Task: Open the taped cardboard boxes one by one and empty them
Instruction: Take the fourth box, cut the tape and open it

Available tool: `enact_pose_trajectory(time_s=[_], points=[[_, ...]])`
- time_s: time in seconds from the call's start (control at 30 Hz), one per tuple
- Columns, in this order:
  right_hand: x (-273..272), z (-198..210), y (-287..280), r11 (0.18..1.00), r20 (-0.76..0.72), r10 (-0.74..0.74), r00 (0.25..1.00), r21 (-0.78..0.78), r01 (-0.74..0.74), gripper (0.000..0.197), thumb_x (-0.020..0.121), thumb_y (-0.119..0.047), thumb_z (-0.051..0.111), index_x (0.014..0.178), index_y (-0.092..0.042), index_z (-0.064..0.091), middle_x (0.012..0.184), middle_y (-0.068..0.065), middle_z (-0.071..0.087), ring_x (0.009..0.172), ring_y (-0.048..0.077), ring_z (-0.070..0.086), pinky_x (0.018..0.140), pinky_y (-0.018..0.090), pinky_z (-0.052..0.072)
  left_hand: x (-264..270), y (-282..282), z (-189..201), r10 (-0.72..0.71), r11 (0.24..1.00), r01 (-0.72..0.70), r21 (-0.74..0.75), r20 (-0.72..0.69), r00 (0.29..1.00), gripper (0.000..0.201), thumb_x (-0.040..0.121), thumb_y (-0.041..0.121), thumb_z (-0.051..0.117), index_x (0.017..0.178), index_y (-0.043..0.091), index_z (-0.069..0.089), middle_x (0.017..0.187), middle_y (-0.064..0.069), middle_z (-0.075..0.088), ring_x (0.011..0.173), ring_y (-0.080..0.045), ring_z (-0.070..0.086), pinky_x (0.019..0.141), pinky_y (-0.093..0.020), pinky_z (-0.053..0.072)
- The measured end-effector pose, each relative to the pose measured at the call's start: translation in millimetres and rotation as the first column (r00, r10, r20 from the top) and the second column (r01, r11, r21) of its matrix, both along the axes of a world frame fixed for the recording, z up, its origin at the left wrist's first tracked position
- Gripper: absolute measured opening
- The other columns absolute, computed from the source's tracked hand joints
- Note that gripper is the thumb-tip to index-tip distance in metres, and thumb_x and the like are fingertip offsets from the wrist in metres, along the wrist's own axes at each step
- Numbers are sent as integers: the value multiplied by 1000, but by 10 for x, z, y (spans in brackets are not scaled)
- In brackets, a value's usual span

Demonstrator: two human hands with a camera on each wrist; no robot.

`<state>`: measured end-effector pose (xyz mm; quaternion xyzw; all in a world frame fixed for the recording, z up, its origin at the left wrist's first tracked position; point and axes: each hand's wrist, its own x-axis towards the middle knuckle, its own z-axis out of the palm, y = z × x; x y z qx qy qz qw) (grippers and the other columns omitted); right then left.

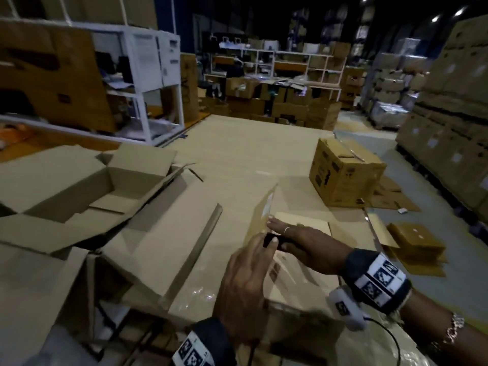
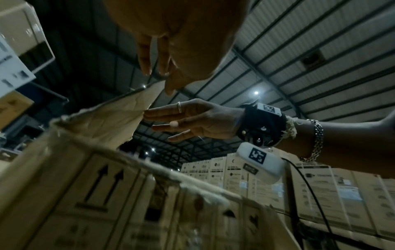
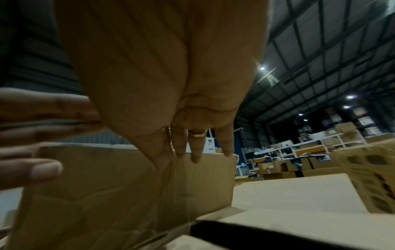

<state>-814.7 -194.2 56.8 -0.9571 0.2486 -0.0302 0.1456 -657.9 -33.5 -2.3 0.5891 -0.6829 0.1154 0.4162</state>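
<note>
Dim warehouse floor; flat straight-fingered left hand [image 1: 245, 283] and right hand [image 1: 298, 243] against raised corrugated cardboard flap [image 1: 261, 210].

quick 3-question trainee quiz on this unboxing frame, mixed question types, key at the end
1. True or false: the right hand wears a ring.
2. The raised flap is touched by: A) the left hand only B) straight fingers of both hands C) neither hand.
3. Fill in: the big box at far left stands ____, flaps spread.

Key: 1 true; 2 B; 3 open.
</note>
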Motion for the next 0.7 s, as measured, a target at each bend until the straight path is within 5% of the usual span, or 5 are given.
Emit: enact_pose_trajectory(time_s=[0.2,0.3,0.47,0.63,0.7], points=[[485,91,-370,977,-84,198,977,-66,-204,52,107,-30,35,156,-38,21,160,-12,33,136,24,44,110,41,38,237,-52,208,400,894,-434,112,237,885,48,79,11,67,126,23,69,152,-9,48,152,-33,23,116,-68,16],[697,-17,-495,959,-113,272,956,-50,-279,48,106,-27,40,153,-32,34,157,-7,39,133,22,48,103,31,41,319,-10,167,442,727,-577,372,388,808,49,75,45,73,120,26,70,156,-16,42,153,-40,8,113,-75,9],[1052,-265,-564,918,-220,377,900,-38,-394,37,96,-9,54,132,-14,61,150,-1,49,126,25,53,95,28,43,351,-119,178,467,476,-702,530,524,712,84,86,85,16,147,33,43,165,-22,-9,145,-46,-32,105,-74,-26],[1173,-483,-575,891,-245,439,864,-2,-453,41,90,-11,61,130,-20,66,136,1,63,122,24,60,99,38,50,304,-167,-212,477,509,-469,722,217,852,57,96,70,30,115,28,63,129,-2,63,133,-24,48,122,-49,14],[1179,-562,-606,898,-238,426,873,-4,-440,38,89,-18,64,126,-25,68,128,-1,69,116,24,64,97,40,51,260,-159,-294,532,569,-414,711,66,844,44,100,61,34,113,28,62,116,3,66,110,-20,61,102,-38,44]])
